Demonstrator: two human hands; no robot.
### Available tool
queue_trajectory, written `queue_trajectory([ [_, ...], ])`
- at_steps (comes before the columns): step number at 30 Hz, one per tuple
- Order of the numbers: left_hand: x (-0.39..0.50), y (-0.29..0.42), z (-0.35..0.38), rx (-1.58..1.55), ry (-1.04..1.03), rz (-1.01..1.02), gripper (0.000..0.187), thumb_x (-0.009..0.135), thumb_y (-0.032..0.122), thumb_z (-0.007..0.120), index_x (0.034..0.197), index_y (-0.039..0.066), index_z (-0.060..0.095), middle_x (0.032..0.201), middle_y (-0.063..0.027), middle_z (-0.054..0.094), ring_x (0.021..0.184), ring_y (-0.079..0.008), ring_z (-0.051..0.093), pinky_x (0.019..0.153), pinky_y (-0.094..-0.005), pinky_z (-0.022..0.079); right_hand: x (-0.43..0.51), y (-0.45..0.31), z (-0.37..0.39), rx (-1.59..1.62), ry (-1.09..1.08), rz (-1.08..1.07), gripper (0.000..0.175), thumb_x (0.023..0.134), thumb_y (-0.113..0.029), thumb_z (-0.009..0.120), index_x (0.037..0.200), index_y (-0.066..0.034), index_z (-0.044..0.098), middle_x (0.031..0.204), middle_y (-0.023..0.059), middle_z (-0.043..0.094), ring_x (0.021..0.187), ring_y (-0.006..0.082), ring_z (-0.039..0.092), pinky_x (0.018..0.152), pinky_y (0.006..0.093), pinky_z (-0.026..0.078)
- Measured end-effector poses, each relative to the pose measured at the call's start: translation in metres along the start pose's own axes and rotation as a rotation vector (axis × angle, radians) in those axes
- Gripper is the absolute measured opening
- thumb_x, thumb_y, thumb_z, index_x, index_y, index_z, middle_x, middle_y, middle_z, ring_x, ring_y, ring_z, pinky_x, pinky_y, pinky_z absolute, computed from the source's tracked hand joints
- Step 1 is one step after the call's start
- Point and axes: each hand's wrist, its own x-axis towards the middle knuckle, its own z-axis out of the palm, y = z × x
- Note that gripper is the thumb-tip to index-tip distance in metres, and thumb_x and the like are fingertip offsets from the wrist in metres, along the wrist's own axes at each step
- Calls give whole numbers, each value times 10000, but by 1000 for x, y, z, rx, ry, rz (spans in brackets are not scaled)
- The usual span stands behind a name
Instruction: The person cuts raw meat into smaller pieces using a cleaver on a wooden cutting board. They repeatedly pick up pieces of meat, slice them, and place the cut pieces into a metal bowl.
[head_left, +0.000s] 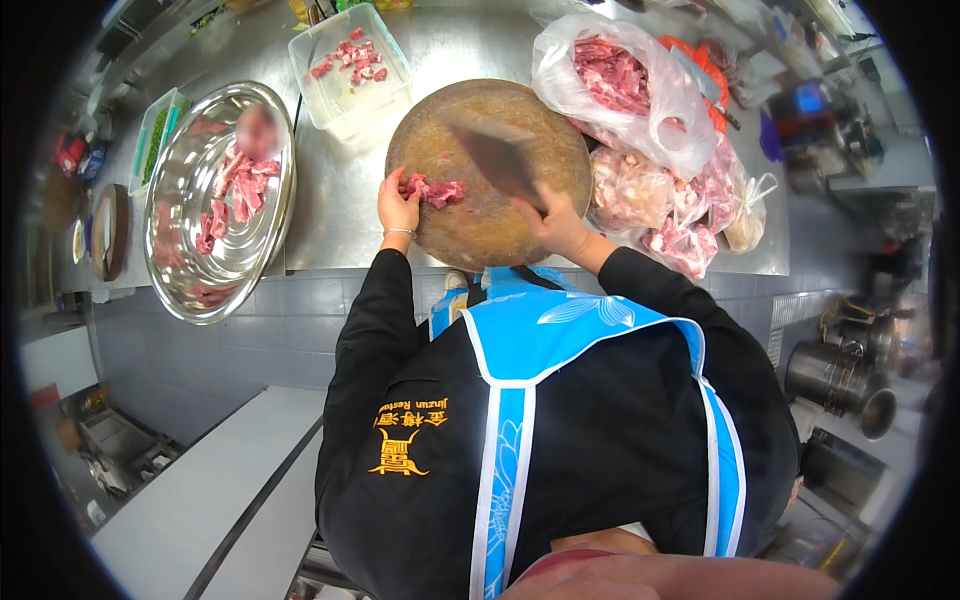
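On a round wooden chopping block (495, 232), my left hand (397, 204) grips a strip of raw red meat (441, 193) near the block's left edge. My right hand (556, 223) is closed around the handle of a cleaver (499, 161). The dark blade is blurred and raised above the block, apart from the meat, slanting up and to the left. A plastic tub (352, 97) behind the block holds several small chunks of meat (358, 61). To the left, a large shiny metal basin (219, 281) contains longer meat strips (246, 184).
Right of the block lie an open plastic bag of meat (611, 75) and several other bags of meat (634, 187). A second knife (705, 86) rests beside a red bag (697, 52). A tub of chopped greens (156, 142) and another round board (111, 232) stand far left.
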Motion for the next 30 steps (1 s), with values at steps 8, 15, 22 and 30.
queue_trajectory([
  [8,6,-2,9,-20,-133,41,629,728,48,840,1298,24,575,1089,-97,646,901,-180,656,813,-303,558,-5,67,17,-617,-470,271,200,868,-167,595,955,8,638,889,263,694,835,434,682,744,520,539],
  [15,27,12,8,244,-328,-2,411,629,104,872,998,83,690,1058,-101,654,972,-254,638,867,-352,530,11,39,22,-313,-493,623,264,872,-172,588,973,59,666,895,297,687,823,434,694,745,518,553],
  [22,4,31,-20,566,-354,423,351,635,185,848,955,142,713,1045,-62,627,1050,-327,550,895,-428,476,41,64,68,-490,-411,391,291,883,-230,648,1018,29,643,946,266,689,859,414,691,727,508,546],
  [30,-44,42,4,908,-392,518,224,803,296,686,868,82,701,913,-104,680,951,-319,606,823,-462,453,44,54,88,-501,-307,331,217,843,-124,560,959,19,675,973,270,698,937,425,690,809,512,550],
])
